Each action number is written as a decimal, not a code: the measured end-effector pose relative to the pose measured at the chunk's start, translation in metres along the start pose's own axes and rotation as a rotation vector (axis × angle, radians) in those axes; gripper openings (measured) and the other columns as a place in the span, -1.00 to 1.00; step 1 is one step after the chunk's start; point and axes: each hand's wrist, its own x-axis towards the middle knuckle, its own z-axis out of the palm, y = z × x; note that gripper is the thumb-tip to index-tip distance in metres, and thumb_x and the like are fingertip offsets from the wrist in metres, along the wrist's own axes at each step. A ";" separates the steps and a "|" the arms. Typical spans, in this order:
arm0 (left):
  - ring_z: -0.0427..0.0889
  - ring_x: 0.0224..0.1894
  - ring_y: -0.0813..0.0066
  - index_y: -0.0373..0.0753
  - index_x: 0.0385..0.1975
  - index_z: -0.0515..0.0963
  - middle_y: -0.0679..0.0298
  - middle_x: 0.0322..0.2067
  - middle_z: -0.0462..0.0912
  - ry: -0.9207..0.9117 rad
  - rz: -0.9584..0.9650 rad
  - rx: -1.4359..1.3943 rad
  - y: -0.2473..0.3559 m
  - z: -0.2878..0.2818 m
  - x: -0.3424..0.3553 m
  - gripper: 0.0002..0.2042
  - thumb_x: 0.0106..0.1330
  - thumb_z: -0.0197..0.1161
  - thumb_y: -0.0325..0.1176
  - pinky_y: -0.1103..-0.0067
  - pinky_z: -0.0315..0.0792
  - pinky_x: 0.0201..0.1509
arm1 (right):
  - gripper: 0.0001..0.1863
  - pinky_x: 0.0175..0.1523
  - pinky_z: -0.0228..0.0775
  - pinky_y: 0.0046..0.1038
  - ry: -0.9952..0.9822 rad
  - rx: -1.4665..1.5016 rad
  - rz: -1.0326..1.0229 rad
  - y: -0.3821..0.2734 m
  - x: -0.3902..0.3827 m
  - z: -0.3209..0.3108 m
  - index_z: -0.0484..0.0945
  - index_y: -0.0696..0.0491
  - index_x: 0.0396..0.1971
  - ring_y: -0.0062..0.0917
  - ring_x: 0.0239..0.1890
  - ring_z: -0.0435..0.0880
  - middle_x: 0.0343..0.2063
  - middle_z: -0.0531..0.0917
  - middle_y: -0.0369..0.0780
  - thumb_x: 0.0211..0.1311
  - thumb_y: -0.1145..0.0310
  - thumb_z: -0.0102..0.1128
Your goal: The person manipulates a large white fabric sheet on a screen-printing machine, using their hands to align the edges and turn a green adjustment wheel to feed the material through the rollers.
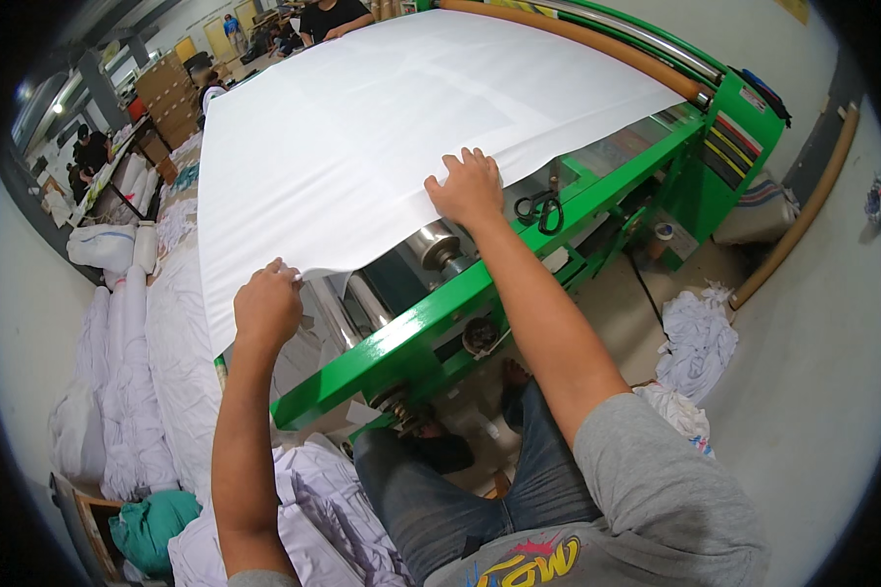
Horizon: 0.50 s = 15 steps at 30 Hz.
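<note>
A wide white sheet [362, 127], fabric or paper, lies over a green-framed roller machine [411, 338]. My left hand [267, 303] pinches the sheet's near edge at the lower left, fingers closed on it. Farther right, my right hand [468, 188] grips the same edge with bent fingers, bunching it slightly. Between my hands the edge sags a little, and metal rollers [434, 245] show beneath it. Black-handled scissors [540, 210] rest on the green frame just right of my right hand.
A brown roll [578, 39] spans the machine's far side. White cloth [181, 382] covers the floor at left, with a green bundle [155, 531] nearby. Crumpled white cloth [697, 342] lies at right, below a long cardboard tube [803, 210]. Another person [333, 20] stands behind the sheet.
</note>
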 end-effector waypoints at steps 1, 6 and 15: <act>0.74 0.23 0.02 -0.12 0.06 0.82 0.13 0.16 0.80 -0.061 0.022 0.009 0.004 -0.004 0.001 -0.73 0.57 0.26 -0.22 0.12 0.64 0.24 | -0.27 0.77 -0.02 -0.05 -0.019 -0.002 -0.003 0.000 0.000 0.000 0.63 0.13 0.42 -0.06 0.68 0.27 0.53 0.50 0.08 0.46 -0.09 0.17; 0.72 0.28 0.04 -0.10 0.14 0.79 0.15 0.23 0.79 -0.243 0.100 0.094 0.032 -0.023 0.008 -0.70 0.49 0.39 -0.19 0.14 0.62 0.27 | -0.29 0.75 0.05 -0.08 -0.009 0.006 -0.011 0.004 0.000 -0.003 0.66 0.12 0.38 -0.07 0.65 0.32 0.51 0.54 0.06 0.47 -0.11 0.17; 0.74 0.21 0.08 -0.06 0.29 0.70 0.17 0.15 0.80 -0.081 0.271 -0.022 0.035 -0.011 0.007 -0.60 0.47 0.42 -0.24 0.16 0.60 0.27 | -0.32 0.70 0.16 -0.11 -0.005 0.017 -0.039 0.001 -0.001 -0.006 0.70 0.15 0.31 -0.09 0.56 0.44 0.43 0.61 0.07 0.44 -0.08 0.18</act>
